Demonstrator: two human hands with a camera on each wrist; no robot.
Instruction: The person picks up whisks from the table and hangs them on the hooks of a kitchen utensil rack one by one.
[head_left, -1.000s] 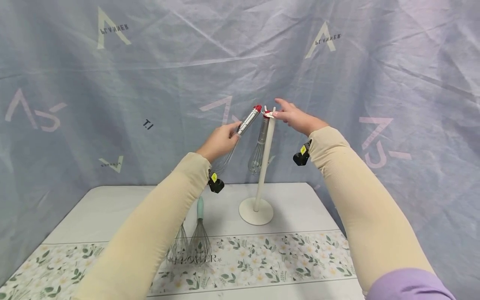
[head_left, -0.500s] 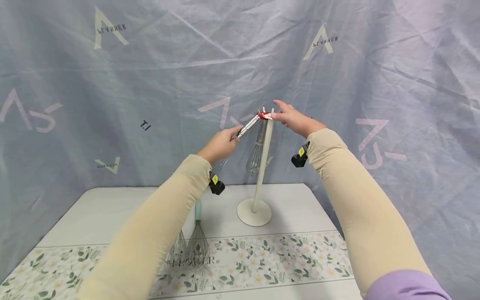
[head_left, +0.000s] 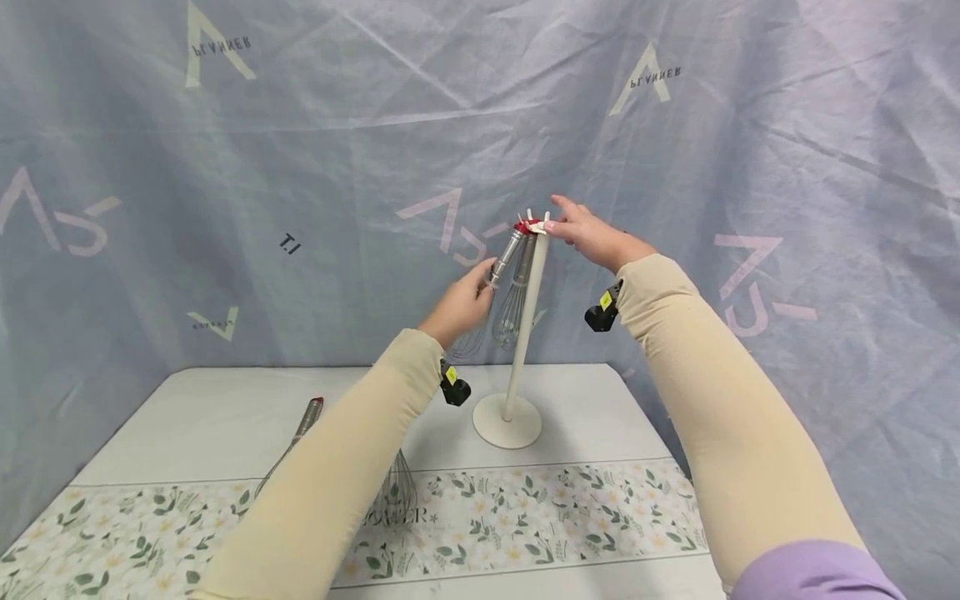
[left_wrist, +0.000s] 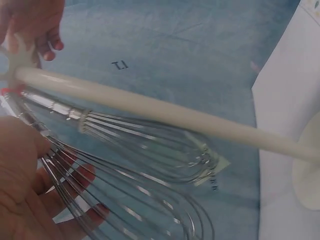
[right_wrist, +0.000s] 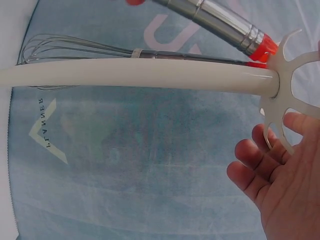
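Note:
A white stand (head_left: 525, 333) with a pronged hook top (right_wrist: 286, 75) rises from a round base. One metal whisk (left_wrist: 142, 142) hangs from it beside the pole. My left hand (head_left: 461, 304) holds a second whisk (head_left: 507, 258) low on its silver handle, thumb across it and fingers loosely behind. This whisk tilts, its red end (right_wrist: 265, 50) against the hook top; whether its loop sits on a prong is hard to tell. With thumb and fingers around the prongs, my right hand (head_left: 592, 237) holds the hook top from the right.
On the table (head_left: 577, 408) behind my left sleeve lie a red-tipped whisk (head_left: 306, 421) and another wire whisk (head_left: 401, 492), both partly hidden. A flower-printed band (head_left: 562, 517) crosses the table. A grey-blue curtain (head_left: 337, 167) hangs behind.
The held whisk's red end has moved right onto the hook top, and its wire end has swung down closer to the pole. My left hand has followed rightward; the right hand stays put.

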